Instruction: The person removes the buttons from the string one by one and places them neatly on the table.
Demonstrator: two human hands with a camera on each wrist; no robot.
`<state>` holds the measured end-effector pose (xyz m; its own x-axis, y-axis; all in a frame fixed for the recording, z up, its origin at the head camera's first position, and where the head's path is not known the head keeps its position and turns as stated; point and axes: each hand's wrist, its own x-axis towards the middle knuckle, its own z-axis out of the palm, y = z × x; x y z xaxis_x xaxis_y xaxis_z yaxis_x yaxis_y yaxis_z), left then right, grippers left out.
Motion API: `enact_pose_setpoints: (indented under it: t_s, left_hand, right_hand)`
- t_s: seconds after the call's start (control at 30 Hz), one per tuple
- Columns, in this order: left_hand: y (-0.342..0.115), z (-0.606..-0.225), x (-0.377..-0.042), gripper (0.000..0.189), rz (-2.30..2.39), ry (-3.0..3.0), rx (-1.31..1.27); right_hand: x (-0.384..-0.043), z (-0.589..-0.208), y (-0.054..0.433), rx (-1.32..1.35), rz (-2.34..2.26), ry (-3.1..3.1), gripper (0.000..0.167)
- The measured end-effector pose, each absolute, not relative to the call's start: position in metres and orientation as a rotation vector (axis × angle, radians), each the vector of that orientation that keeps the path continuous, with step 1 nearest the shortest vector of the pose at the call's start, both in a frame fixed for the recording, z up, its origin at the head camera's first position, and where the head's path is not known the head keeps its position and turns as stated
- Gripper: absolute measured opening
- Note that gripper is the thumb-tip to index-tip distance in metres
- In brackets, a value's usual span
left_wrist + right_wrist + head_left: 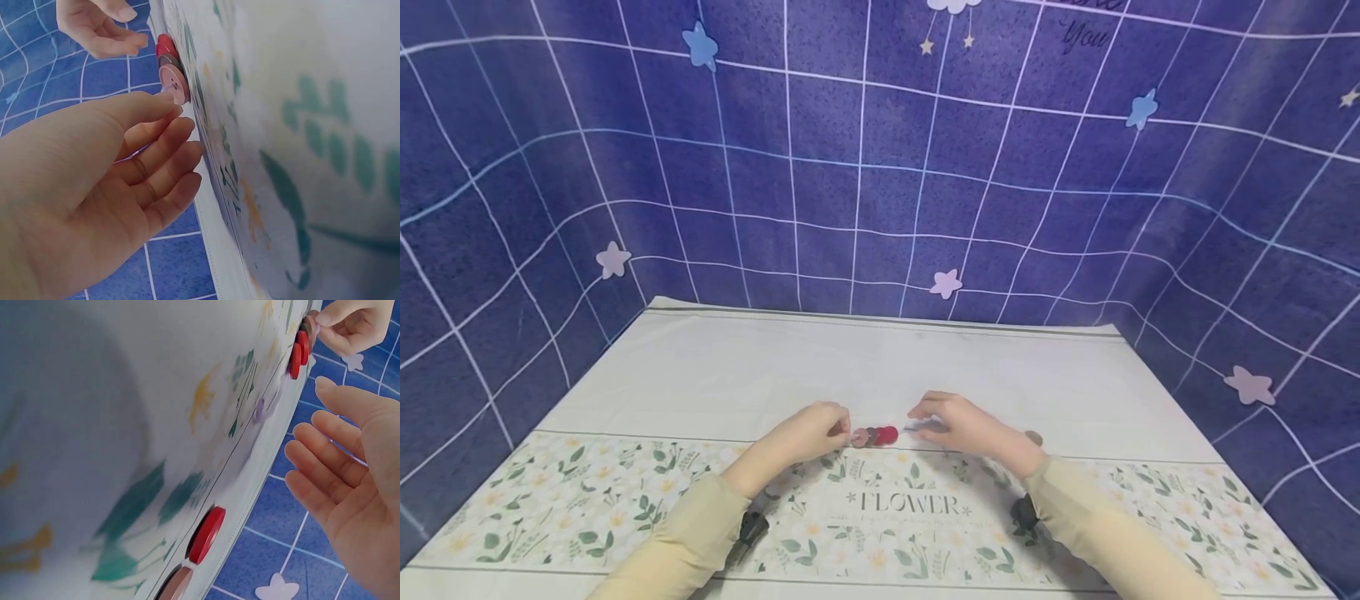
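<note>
Table cover (820, 358), left hand (812, 429), right hand (958, 423), button row (874, 437), lavender cord (260, 410).
The left hand appears to pinch the cord at the row's pink end; the right hand holds nothing, fingers parted, near the red end. The row lies on the cover, close to the floral band (640, 467). For good control, the pinch should be firm and the cord straight, lest buttons slide off. The right wrist view shows a separate red button (207, 535) absent from the head view, presumably hidden by the right forearm (1024, 457).
</note>
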<state>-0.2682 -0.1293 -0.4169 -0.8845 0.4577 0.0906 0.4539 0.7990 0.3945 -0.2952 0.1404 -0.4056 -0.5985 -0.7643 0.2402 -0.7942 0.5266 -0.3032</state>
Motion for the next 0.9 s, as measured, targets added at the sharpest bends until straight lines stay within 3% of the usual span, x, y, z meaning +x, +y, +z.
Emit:
enact_pose_setpoints:
  t_s: [0.9]
  left_hand:
    - [-0.132,-0.419,-0.27,0.01,0.669,2.96,0.789]
  right_hand:
    - [-0.297,-0.41,0.116,1.424,0.531,-2.708,0.027]
